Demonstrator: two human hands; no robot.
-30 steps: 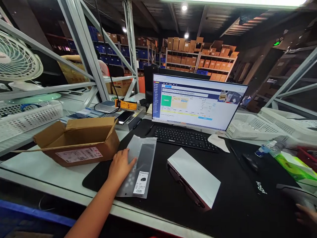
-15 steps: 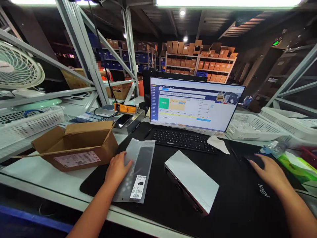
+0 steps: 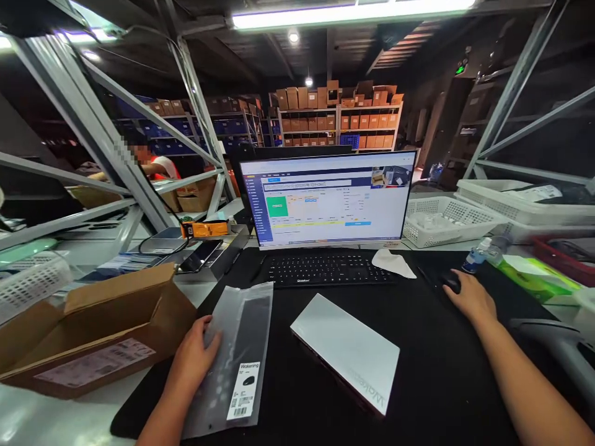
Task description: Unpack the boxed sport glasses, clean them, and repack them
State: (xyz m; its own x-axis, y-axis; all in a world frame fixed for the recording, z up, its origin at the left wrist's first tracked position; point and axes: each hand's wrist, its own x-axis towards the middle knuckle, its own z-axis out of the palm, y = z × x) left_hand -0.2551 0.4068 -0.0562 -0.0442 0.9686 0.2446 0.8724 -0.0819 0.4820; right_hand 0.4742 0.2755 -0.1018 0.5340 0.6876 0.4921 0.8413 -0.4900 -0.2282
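Note:
My left hand (image 3: 195, 353) rests on the left edge of a clear plastic bag (image 3: 223, 353), its thumb apart from the bent fingers. Through the bag a dark strip shows, and a white label with a mouse picture (image 3: 243, 390) sits near its lower end. Over on the right, my right hand (image 3: 471, 298) is closed over a black computer mouse (image 3: 450, 282). Between the hands a flat white box (image 3: 346, 350) lies at a slant on the black desk mat (image 3: 432, 384). Left of my left hand stands an open cardboard box (image 3: 106, 347) with a shipping label.
A lit monitor (image 3: 325, 201) stands behind a black keyboard (image 3: 325, 269), with white paper (image 3: 394, 263) at its right end. White baskets (image 3: 449, 220), a small bottle (image 3: 476, 255) and a handheld scanner (image 3: 558, 347) are at right. Beyond the frame, a person (image 3: 160, 166) is partly visible.
The view has turned to the right and tilted. My right hand now covers the mouse with its fingers forward. My left hand stays at the plastic bag's edge.

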